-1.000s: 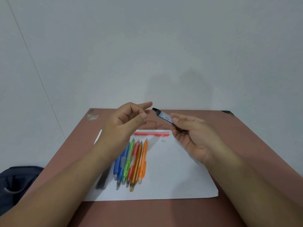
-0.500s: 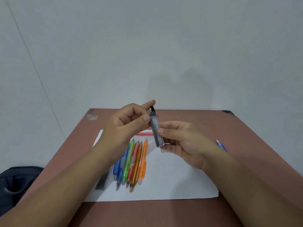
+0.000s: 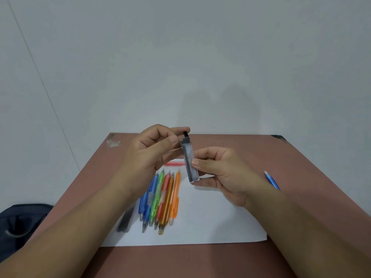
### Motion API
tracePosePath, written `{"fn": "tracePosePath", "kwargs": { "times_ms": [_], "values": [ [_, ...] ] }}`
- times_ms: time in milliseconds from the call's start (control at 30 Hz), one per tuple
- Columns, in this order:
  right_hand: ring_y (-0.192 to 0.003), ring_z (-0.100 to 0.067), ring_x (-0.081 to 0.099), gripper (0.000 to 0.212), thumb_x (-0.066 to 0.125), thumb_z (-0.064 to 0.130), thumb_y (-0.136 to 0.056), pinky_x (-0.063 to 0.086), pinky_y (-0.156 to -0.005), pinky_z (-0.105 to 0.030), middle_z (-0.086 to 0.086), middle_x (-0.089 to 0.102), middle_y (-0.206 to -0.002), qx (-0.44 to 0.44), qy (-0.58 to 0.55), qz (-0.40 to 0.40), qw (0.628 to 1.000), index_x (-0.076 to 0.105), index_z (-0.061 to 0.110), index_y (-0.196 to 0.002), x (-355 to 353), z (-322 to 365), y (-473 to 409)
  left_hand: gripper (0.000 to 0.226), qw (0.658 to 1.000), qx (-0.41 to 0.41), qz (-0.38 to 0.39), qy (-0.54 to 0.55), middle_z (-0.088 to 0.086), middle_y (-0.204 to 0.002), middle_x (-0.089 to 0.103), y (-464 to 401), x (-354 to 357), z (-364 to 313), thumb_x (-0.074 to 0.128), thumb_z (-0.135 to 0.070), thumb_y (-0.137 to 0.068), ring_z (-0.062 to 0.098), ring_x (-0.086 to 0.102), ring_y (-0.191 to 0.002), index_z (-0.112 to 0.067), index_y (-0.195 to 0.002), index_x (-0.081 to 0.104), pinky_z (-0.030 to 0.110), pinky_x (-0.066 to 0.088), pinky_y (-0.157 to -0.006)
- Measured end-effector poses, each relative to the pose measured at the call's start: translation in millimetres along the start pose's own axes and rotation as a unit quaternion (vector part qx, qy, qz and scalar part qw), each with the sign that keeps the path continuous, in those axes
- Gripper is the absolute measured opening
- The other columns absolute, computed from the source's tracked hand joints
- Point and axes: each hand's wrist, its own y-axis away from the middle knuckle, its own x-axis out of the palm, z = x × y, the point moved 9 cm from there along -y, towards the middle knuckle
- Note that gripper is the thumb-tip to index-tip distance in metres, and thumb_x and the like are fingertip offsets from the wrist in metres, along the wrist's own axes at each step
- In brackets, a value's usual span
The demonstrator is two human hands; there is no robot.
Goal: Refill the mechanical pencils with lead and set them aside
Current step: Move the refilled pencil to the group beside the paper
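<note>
Clear lead case (image 3: 189, 160) with a black cap stands nearly upright at frame centre, held off the worktop. Below it, left of centre, blue, green, red and orange mechanical pencils (image 3: 160, 199) lie bunched side by side on white paper. A lone blue pencil (image 3: 272, 180) lies at right.

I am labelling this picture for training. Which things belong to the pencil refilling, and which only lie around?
Job: lead case, row of pencils, red pencil, blue pencil, paper sheet.
Lying about: dark bag, table.
</note>
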Motion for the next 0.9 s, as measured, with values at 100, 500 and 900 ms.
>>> {"fn": "tracePosePath", "kwargs": {
  "times_ms": [100,500,900],
  "values": [
    [-0.091,-0.026,0.076,0.013,0.065,0.014,-0.096,0.061,-0.080,-0.039,-0.012,0.078,-0.094,-0.017,0.008,-0.007,1.000,0.071,0.007,-0.105,0,3,1,0.013,1.000,-0.004,-0.009,0.017,0.013,-0.122,0.069,-1,-3,2,0.057,-0.016,-0.091,0.035,0.068,-0.110,-0.016,-0.082,0.066,0.036,0.055,-0.088],
    [-0.089,-0.023,0.076,0.010,0.067,0.013,-0.095,0.063,-0.076,-0.041,-0.007,0.078,-0.095,-0.018,0.037,-0.023,0.999,0.074,0.011,-0.102,-4,4,1,0.024,0.995,0.014,-0.063,-0.081,0.010,-0.104,0.075,0,-17,-5,0.062,-0.026,-0.090,0.028,0.070,-0.104,-0.003,-0.094,0.063,0.041,0.054,-0.094],
    [-0.079,0.010,0.063,0.007,0.075,0.038,-0.085,0.049,-0.070,-0.019,0.029,0.071,-0.086,-0.014,0.491,0.096,0.866,0.080,0.038,-0.090,-6,0,5,0.008,0.905,-0.016,-0.078,-0.419,-0.021,-0.096,0.066,2,-19,6,0.062,-0.042,-0.093,0.003,0.061,-0.092,-0.035,-0.091,0.066,0.023,0.050,-0.073]
  ]
}}
